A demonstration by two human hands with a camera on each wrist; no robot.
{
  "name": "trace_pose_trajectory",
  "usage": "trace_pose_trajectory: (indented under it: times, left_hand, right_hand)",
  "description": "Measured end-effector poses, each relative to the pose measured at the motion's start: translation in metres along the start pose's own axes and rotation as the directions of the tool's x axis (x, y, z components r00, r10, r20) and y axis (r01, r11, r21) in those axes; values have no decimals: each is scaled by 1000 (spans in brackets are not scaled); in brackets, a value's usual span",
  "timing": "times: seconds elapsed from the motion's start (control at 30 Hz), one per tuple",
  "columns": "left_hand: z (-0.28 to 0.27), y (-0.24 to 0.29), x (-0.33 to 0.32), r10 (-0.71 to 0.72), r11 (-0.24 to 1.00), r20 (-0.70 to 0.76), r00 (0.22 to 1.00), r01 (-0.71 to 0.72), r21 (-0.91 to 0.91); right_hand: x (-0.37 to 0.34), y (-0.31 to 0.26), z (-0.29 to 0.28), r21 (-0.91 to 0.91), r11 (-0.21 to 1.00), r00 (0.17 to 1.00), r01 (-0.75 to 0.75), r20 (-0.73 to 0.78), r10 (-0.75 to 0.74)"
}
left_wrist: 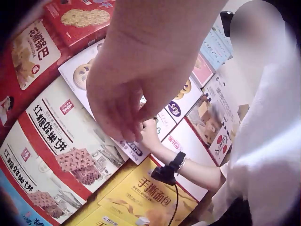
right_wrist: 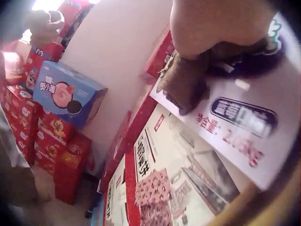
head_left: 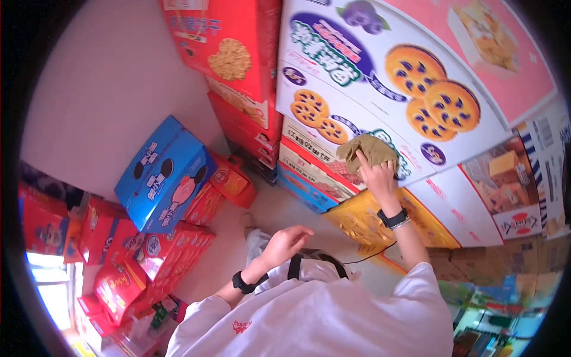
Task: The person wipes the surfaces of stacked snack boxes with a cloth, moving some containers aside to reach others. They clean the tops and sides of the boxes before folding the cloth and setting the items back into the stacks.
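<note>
A crumpled olive-brown cloth point(head_left: 375, 152) lies against the front of a white carton point(head_left: 339, 89) printed with blueberry biscuits. My right hand point(head_left: 378, 175) holds the cloth bunched against that carton, index finger stretched over it. In the right wrist view the cloth point(right_wrist: 184, 84) shows below the hand, near the carton's lower edge. My left hand point(head_left: 288, 245) hangs in front of the body, fingers loosely curled and holding nothing. From the left wrist, the left hand point(left_wrist: 127, 99) overlaps the stacked cartons behind it.
Below the white carton are cream-and-red cartons point(left_wrist: 70, 141) and yellow cartons point(left_wrist: 146, 190). Red cartons point(head_left: 250, 53) stand stacked beside it. Across a narrow floor gap point(head_left: 262, 205), a blue carton point(head_left: 165, 172) sits on red boxes point(head_left: 172, 250). A thin cable point(head_left: 372, 257) runs near the body.
</note>
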State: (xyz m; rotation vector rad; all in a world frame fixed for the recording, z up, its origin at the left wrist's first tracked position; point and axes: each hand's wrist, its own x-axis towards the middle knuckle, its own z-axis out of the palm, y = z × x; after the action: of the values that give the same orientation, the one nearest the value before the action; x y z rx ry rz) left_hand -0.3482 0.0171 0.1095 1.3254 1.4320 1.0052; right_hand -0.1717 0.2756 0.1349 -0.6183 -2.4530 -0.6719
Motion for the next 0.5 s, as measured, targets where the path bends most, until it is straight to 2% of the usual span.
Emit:
trace_pose_trajectory:
  times: [0.03, 0.07, 0.13, 0.2, 0.27, 0.3, 0.33, 0.4, 0.43, 0.5]
  left_hand:
    - [-5, -4, 1, 2, 1000, -26, 1000, -2, -1]
    - [-9, -12, 1, 20, 1000, -63, 998, -19, 22]
    - [-20, -18, -2, 26, 999, -104, 994, -22, 33]
    - [-32, -20, -3, -52, 998, -213, 976, 48, -27]
    - [-43, -27, -4, -78, 996, -255, 964, 63, -68]
    - [-50, -31, -3, -100, 992, -282, 954, 75, -97]
    - [-57, -36, -2, -106, 991, -296, 949, 78, -106]
    - [-67, -46, -1, -148, 988, -288, 946, 132, -76]
    - [-72, -49, -2, -158, 987, -293, 943, 138, -88]
    - [-80, -54, -1, -154, 987, -239, 959, 162, 12]
  right_hand:
    - [16, -3, 7, -8, 1000, 996, 24, -87, -24]
    - [31, -8, 14, -2, 999, 994, 40, -97, -40]
    - [58, -23, 21, -64, 995, 997, -76, -8, 76]
    - [97, -40, 28, -54, 996, 996, -69, -60, 66]
    - [132, -56, 40, -27, 996, 995, -86, 55, 87]
    - [146, -63, 55, 7, 999, 998, -41, -38, 41]
    - [156, -69, 71, 15, 1000, 999, -26, -38, 26]
    - [167, -80, 99, 54, 986, 988, 156, -20, -155]
    - [169, -88, 106, 94, 979, 978, 179, 94, -188]
    - [161, -100, 132, 88, 967, 960, 238, 133, -248]
